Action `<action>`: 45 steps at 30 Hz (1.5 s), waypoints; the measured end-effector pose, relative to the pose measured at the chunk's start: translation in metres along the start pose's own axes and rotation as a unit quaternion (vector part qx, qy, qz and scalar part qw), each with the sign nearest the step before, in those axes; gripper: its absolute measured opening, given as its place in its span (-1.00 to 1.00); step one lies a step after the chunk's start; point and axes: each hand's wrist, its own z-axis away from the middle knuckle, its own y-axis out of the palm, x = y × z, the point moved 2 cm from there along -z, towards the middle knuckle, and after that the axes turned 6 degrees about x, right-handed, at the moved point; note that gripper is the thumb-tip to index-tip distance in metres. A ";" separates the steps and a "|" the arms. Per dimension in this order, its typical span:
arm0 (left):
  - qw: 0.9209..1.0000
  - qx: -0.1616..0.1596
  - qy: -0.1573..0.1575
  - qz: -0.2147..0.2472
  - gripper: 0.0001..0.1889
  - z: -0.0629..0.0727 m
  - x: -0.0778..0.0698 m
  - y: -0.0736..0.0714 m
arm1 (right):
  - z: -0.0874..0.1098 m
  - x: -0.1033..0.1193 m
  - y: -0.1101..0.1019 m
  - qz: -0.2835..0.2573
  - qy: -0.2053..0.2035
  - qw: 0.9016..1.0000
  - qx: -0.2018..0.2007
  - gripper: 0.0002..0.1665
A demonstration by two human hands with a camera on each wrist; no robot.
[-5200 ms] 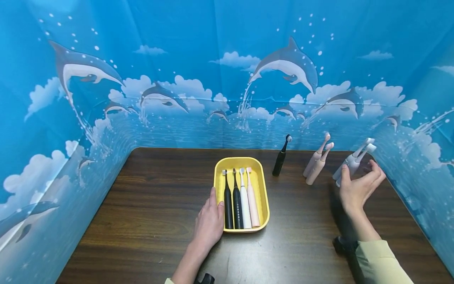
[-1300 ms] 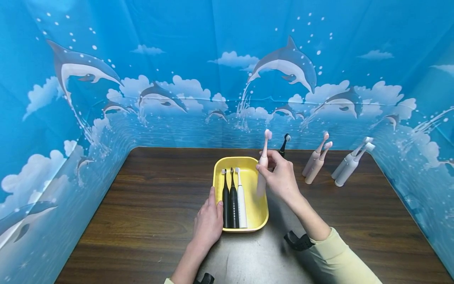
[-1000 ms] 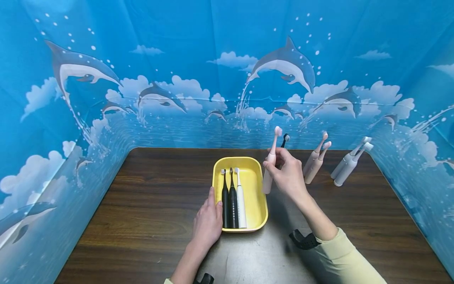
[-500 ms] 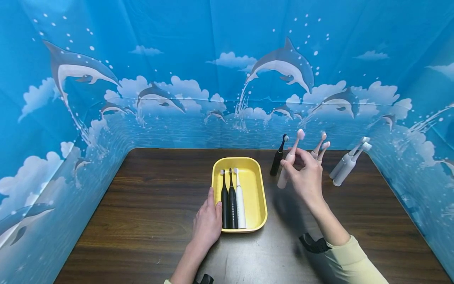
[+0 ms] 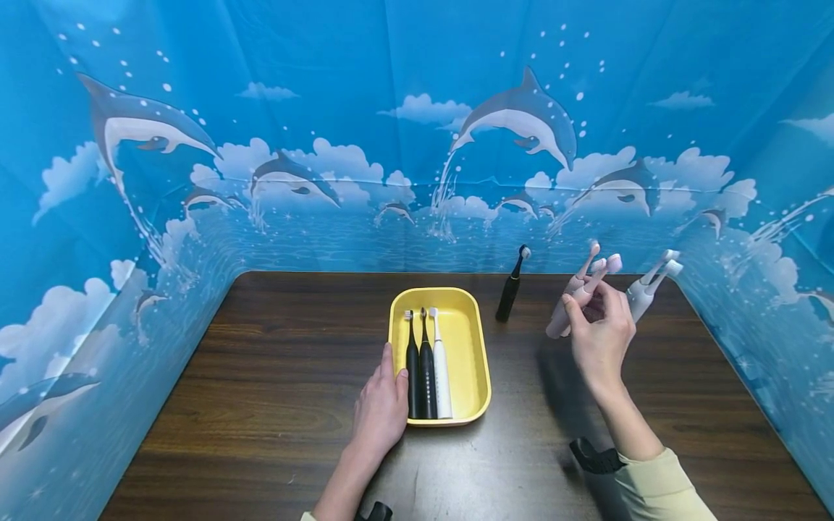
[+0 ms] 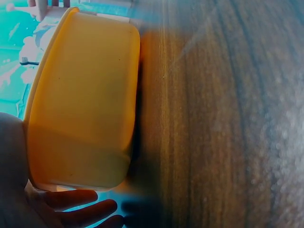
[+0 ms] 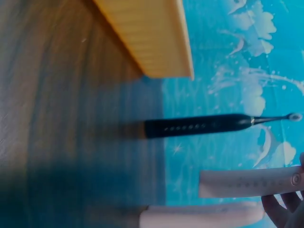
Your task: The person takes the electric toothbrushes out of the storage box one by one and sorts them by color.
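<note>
My right hand (image 5: 602, 347) pinches a pink electric toothbrush (image 7: 247, 183) by its handle, brush head up. It is among the standing pink toothbrushes (image 5: 576, 286), partly overlapping them in the head view. My left hand (image 5: 381, 409) rests against the left side of a yellow tray (image 5: 485, 354), its fingers extended along the outer wall. Inside the tray lie two black toothbrushes (image 5: 427, 376) and a white toothbrush (image 5: 441, 376), side by side on the tray's left. In the right wrist view, another pink handle (image 7: 199, 216) shows below the held one.
A black toothbrush (image 5: 510, 293) stands upright between the tray and the pink ones. Pale grey toothbrushes (image 5: 641, 293) stand at the right, partly behind my hand. A dolphin-print curtain (image 5: 404, 145) borders the wooden table (image 5: 274, 362) at the back and sides.
The pink toothbrush has come out of the tray in my right hand and moved right, past the standing black one, to the pink pair. My left hand stays at the tray.
</note>
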 end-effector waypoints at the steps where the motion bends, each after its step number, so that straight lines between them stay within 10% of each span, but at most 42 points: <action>1: 1.000 0.000 0.001 0.000 -0.41 0.000 0.000 0.000 | 0.001 -0.002 -0.001 0.000 -0.001 1.000 -0.008 -0.60; 22: 1.000 0.006 -0.003 -0.002 -0.41 0.000 -0.001 -0.002 | 0.016 -0.052 0.005 0.018 0.040 0.997 -0.060 -0.64; 45: 1.000 0.003 0.003 -0.003 -0.40 0.001 0.000 -0.001 | 0.015 -0.067 0.009 0.055 0.067 0.996 0.002 -0.51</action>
